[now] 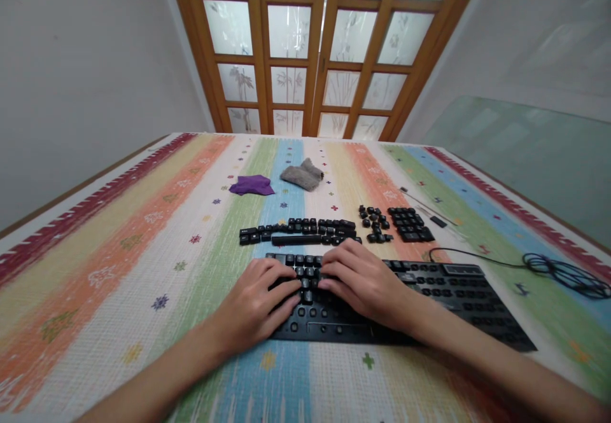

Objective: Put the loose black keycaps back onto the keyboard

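A black keyboard [344, 332] lies in front of me, with keycaps on part of its upper left and bare key posts on its lower rows and right side. My left hand [260, 297] rests on its left end, fingers apart and reaching over the keycaps [308, 283]. From the other side, my right hand [363, 280] lies over the middle of the keyboard, its fingers spread and bent down on the keys. Its fingertips touch keycaps close to the left hand's. I see nothing held in either hand, though some fingertips are partly hidden.
Loose keycaps [296, 227] and a space bar [296, 240] lie in rows behind the keyboard. More keycaps [411, 224] sit at the right. A coiled cable [566, 275], a thin rod [432, 208], a purple cloth [252, 185] and a grey cloth [304, 175] share the striped tablecloth [157, 346].
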